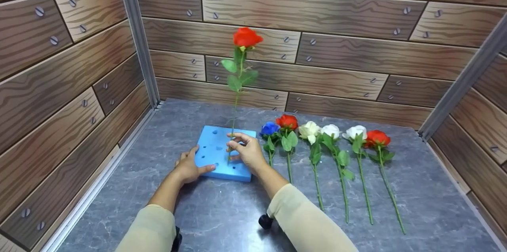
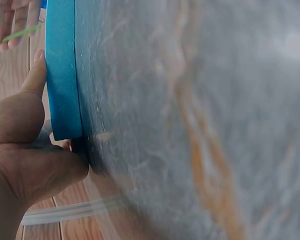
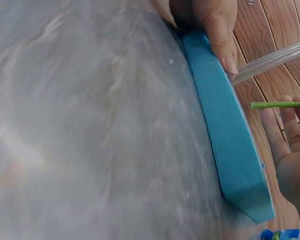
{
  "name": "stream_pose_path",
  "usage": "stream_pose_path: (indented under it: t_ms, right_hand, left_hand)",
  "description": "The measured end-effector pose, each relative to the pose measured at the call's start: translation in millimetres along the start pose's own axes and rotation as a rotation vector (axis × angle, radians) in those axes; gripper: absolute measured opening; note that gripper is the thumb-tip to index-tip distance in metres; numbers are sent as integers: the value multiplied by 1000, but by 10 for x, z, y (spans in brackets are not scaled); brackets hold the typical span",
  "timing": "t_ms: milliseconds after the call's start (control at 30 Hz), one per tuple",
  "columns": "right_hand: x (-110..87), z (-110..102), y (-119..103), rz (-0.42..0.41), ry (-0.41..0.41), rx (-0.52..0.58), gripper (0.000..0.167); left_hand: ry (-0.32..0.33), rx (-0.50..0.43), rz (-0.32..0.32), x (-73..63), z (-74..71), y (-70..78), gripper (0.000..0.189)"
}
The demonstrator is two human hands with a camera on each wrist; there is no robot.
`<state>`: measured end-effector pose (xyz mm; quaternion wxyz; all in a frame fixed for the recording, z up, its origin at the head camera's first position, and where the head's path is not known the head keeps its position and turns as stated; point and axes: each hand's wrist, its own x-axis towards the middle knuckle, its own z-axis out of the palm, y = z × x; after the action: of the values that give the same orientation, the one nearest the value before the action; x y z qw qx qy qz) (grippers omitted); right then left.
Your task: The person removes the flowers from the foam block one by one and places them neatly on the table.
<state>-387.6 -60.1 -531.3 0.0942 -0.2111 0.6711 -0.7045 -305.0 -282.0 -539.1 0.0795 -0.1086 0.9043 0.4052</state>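
Note:
A blue foam block [image 1: 210, 155] with several small holes in its top lies on the grey table. My left hand [image 1: 187, 168] grips its near left corner, thumb over the top and fingers along the left side. Above the block, my right hand [image 1: 248, 151] pinches the lower stem of a red rose [image 1: 247, 38], which stands nearly upright. In the right wrist view the cut end of the green stem [image 3: 270, 105] shows free, apart from the block. Part of the left hand's fingers is hidden behind the block in the left wrist view.
To the block's right lie a blue rose [image 1: 270, 128], a red rose [image 1: 287, 121], a cream rose [image 1: 309, 131], two white roses [image 1: 330, 130] and another red rose [image 1: 377, 138], stems towards me. Wood-patterned walls with metal corner posts [image 1: 138, 34] enclose the table.

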Motion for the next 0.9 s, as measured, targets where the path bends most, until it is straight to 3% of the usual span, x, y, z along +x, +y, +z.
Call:
stream_pose_path:
  t_ms: [467,567,900]
  right_hand:
    - [-333,-321,-101,61,-37,-82,29]
    - [-379,-381,-127,62,-39,-84,31]
    - [-594,-565,-163,50,29,-158,31]
  left_hand:
    - [-2,-30,18,-20,-19,-6,112]
    - [-2,-49,-4,10,-23,-6,113]
    - [5,-67,-15,-21,-7,46,113]
